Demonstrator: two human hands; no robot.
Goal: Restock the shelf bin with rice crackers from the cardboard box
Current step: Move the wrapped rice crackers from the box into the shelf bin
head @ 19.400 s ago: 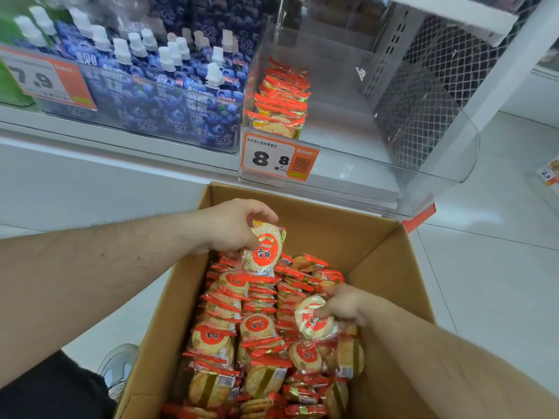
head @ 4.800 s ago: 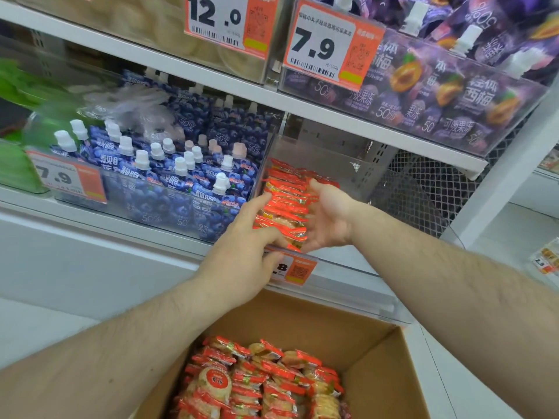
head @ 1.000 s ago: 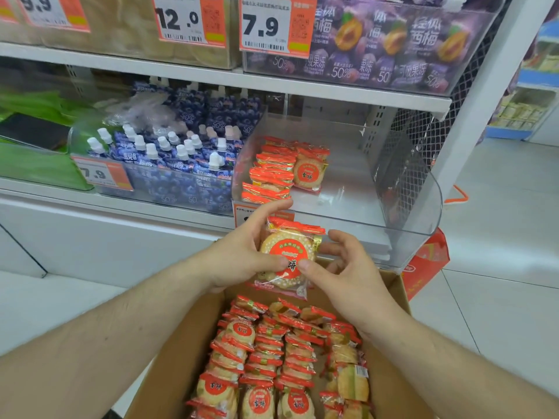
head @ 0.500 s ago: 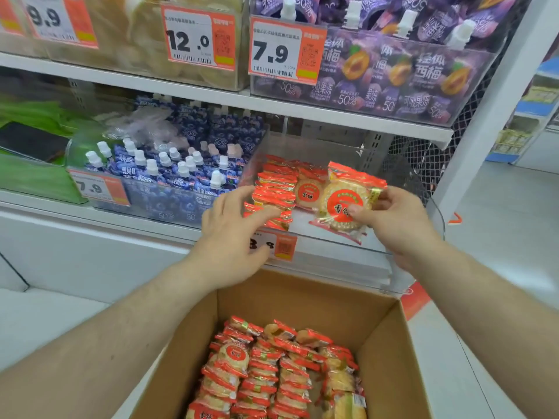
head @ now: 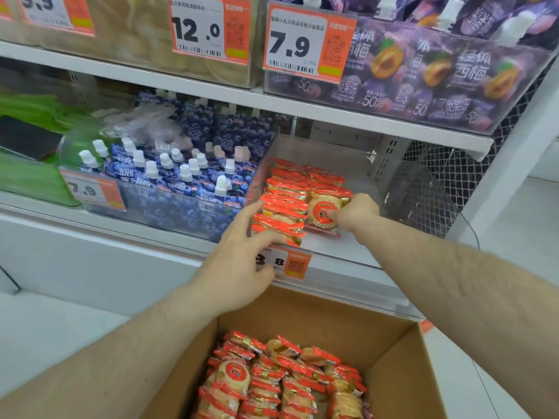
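1. Rice crackers in red-and-clear packets sit in 2 places: a stack [head: 282,207] standing against the left wall of the clear shelf bin [head: 348,252], and a packed load [head: 281,385] in the open cardboard box [head: 402,373] below the shelf.
2. The right hand [head: 355,213] reaches into the bin and holds 1 cracker packet [head: 322,211], its fingers curled on the packet's right edge; the packet stands face-out, touching the right side of the stack.
3. The left hand [head: 239,273] is at the bin's front left corner, fingers fairly straight and spread, thumb and forefinger tips against the front of the stack; it grips nothing that I can see.
4. The hand partly covers an orange-and-white price tag [head: 287,263] on the bin's front, where "8" can be read.
5. The right part of the bin's floor is bare, with a wire mesh panel [head: 438,189] beyond it.
6. Just left of the bin, a second clear bin holds blue spouted pouches [head: 181,182] with white caps, tagged 7.9 [head: 90,190].
7. Further left lie green packages [head: 27,176] and a dark flat object [head: 27,137] I cannot identify.
8. On the shelf above, purple pouches [head: 438,77] fill a bin tagged 7.9 [head: 305,43], beside a tag reading 12.0 [head: 208,28] on a bin of pale goods too blurred to name.
9. The box's cracker packets stand on edge in rows, filling its left and middle portions.
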